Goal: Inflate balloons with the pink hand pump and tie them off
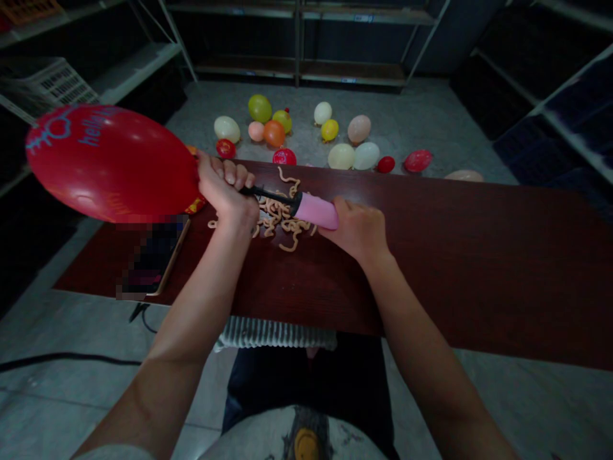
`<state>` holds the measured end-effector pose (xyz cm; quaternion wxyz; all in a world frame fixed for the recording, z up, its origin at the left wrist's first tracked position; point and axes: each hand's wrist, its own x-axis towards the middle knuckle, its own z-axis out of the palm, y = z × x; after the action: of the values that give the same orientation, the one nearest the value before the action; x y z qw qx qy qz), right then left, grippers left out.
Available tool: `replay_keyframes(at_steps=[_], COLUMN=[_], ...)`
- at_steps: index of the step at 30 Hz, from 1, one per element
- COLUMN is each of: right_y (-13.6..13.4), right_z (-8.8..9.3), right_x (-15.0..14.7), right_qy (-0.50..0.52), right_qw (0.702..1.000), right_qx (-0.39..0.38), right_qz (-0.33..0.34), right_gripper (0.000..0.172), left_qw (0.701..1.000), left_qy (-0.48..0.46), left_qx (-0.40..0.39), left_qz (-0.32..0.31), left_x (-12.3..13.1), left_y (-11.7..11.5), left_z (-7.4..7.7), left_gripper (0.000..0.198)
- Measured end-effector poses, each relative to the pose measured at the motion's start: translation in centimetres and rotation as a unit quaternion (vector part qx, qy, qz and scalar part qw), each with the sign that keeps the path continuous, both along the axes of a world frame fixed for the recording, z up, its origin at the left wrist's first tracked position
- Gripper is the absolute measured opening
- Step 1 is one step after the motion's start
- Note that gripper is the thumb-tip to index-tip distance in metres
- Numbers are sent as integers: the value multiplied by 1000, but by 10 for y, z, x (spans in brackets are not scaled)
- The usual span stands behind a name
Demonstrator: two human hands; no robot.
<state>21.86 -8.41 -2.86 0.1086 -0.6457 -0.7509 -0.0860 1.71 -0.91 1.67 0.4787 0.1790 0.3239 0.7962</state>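
A big inflated red balloon (112,163) with blue print hangs over the table's left end. My left hand (226,188) is closed round its neck, pinching it onto the black nozzle of a pink hand pump (313,209). My right hand (359,229) is wrapped round the pump's pink body from the right. Under the pump lies a heap of limp, peach-coloured uninflated balloons (278,220) on the dark red table (479,255).
A blurred flat device (151,259) lies at the table's left front. Several inflated balloons (330,137) of mixed colours sit on the grey floor beyond the table. Metal shelving lines the left, back and right walls. A cable (57,359) runs over the floor at the left.
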Motion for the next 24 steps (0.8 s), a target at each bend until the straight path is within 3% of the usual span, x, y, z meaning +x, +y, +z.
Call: replay_keyframes(at_steps=[5, 8, 17, 24], right_y=[-1, 1, 7, 8], right_z=[-5, -11, -10, -7], right_x=[-16, -18, -17, 4], right_qy=[24, 32, 46, 11], right_qw=[1000, 999, 997, 998], right_qx=[-5, 3, 57, 67], right_qz=[16, 17, 26, 10], right_gripper=[51, 54, 45, 40], left_qw=[999, 998, 999, 1000], left_qy=[-16, -8, -15, -14], left_qx=[13, 18, 11, 6], left_qz=[-48, -61, -40, -8], left_x=[27, 32, 17, -2], left_y=[-14, -14, -3, 7], left_z=[-3, -8, -5, -4], left_gripper=[54, 58, 55, 46])
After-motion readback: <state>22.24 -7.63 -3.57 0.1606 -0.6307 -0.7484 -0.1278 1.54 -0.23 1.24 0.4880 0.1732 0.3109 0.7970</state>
